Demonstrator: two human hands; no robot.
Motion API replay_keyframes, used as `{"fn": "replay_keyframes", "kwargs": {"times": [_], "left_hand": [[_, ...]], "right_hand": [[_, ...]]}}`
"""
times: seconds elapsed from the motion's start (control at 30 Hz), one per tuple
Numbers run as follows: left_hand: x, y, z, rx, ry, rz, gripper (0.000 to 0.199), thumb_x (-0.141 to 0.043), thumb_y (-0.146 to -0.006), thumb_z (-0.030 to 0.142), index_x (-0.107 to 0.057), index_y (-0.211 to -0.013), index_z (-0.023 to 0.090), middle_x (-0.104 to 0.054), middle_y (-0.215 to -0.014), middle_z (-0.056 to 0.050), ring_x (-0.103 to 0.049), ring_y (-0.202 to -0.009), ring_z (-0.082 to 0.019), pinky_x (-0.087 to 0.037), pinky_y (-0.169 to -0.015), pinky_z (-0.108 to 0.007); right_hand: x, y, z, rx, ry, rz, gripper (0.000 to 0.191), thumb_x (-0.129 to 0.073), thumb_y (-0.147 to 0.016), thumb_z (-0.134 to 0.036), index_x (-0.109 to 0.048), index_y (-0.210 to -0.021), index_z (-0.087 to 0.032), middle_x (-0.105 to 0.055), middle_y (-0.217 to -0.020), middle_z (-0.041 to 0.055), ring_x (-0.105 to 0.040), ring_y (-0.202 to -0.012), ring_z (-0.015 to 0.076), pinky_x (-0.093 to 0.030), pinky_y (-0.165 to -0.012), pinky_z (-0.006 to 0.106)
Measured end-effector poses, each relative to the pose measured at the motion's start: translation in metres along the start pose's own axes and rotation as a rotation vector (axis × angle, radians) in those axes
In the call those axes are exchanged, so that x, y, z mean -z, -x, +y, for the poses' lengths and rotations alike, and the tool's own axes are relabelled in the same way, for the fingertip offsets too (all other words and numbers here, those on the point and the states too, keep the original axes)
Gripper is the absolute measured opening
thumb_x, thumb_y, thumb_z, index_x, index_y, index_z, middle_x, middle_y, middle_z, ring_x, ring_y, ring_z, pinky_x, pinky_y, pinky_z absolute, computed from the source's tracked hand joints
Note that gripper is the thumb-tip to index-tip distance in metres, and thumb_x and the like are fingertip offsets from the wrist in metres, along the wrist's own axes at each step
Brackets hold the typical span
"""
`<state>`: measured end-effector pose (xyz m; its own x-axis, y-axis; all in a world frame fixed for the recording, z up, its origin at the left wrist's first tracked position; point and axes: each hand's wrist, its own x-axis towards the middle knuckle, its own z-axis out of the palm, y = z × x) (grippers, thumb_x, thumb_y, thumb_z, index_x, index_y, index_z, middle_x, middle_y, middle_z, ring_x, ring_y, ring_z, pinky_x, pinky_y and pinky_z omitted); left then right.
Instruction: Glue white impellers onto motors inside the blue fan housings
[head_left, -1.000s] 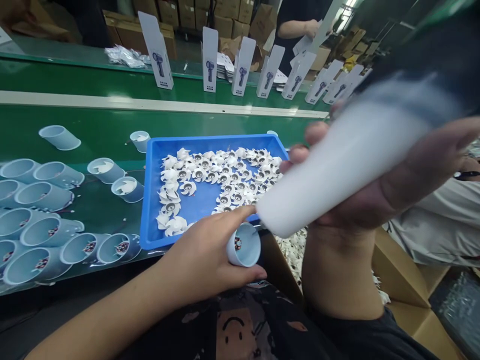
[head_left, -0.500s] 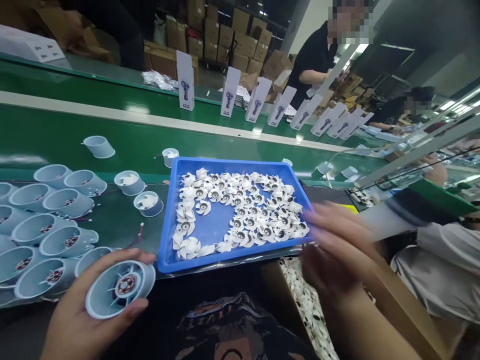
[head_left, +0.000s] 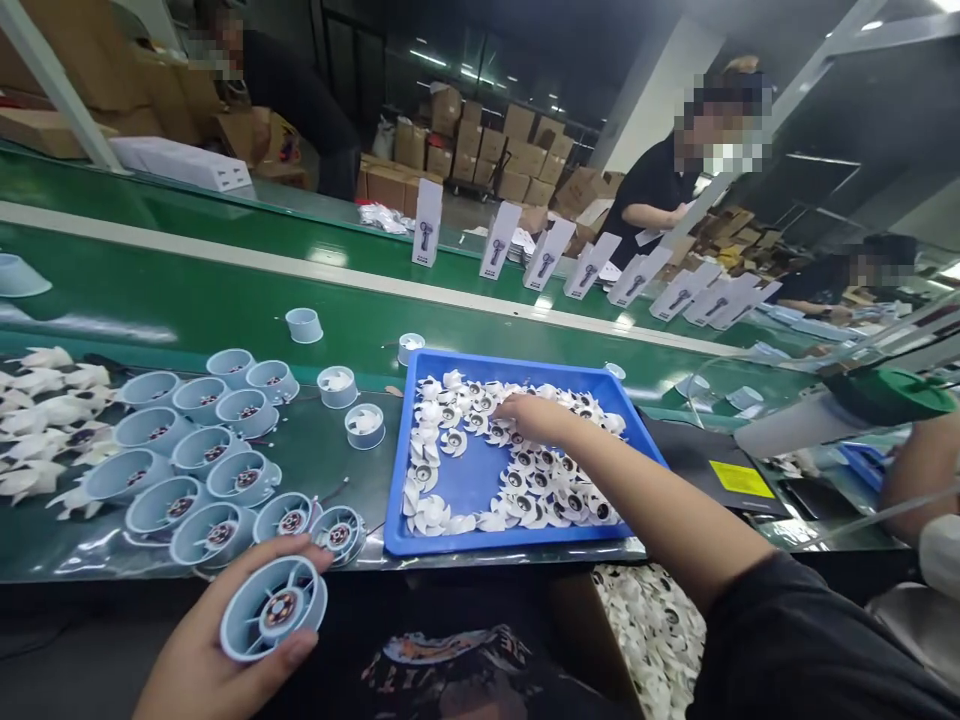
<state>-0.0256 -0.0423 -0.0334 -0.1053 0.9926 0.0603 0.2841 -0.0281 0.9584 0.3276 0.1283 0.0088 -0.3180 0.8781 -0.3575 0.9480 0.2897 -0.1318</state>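
So the left hand (head_left: 217, 640) is down at the lower left of the frame, fingers curled round the far side of a light blue housing (head_left: 274, 608) and the thumb pressed on its near right edge. Grip's closed on it, pretty relaxed looking, with the housing tipped so you can see the spokes and the coppery coil in the middle. The right arm (head_left: 660, 500) comes in from the lower right and slants up and left over the blue tray (head_left: 465, 543), wrist bent a bit, with the right hand (head_left: 532, 418) palm down and fingers dipping into the white fan blades (head_left: 454, 442) near the tray's upper middle. Can't tell how far those fingers are apart or if they've got hold of a blade. More blue housings (head_left: 217, 535) are bunched at the left, just beside a heap of loose blades (head_left: 45, 420) at the left edge. As for writing, the white boxes (head_left: 499, 240) standing across the upper middle and right each have a dark handheld-fan picture with tiny print under it, way too small to read. There's a yellow label (head_left: 741, 479) on a flat black item (head_left: 694, 462) right of the tray, also unreadable. The dark shirt (head_left: 450, 670) at bottom centre has a colourful print with some pale lettering, but I can't make out a word.
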Motion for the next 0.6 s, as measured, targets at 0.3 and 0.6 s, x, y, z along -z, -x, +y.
{"fn": "replay_keyframes", "kwargs": {"times": [0.3, 0.6], "left_hand": [[-0.018, -0.018, 0.015, -0.097, 0.040, -0.193, 0.053, -0.076, -0.072, 0.053, -0.053, -0.114, 0.029, -0.072, -0.110, -0.006, -0.070, -0.105, -0.029, -0.058, -0.087, -0.038], [-0.033, -0.028, 0.046, -0.541, -0.370, -0.311, 0.035, -0.064, -0.079, 0.030, -0.060, -0.112, 0.022, -0.074, -0.100, -0.004, -0.071, -0.088, -0.024, -0.057, -0.079, -0.037]], "right_hand": [[0.009, 0.019, -0.041, 0.010, -0.364, 0.155, 0.025, -0.057, -0.099, -0.032, -0.061, -0.116, -0.014, -0.065, -0.112, 0.0085, -0.065, -0.095, 0.0176, -0.056, -0.085, 0.037], [-0.006, 0.103, -0.147, 0.385, -0.792, 0.235, 0.024, -0.061, -0.088, -0.020, -0.064, -0.111, -0.015, -0.063, -0.086, 0.0017, -0.055, -0.065, 0.0093, -0.048, -0.061, 0.023]]}}
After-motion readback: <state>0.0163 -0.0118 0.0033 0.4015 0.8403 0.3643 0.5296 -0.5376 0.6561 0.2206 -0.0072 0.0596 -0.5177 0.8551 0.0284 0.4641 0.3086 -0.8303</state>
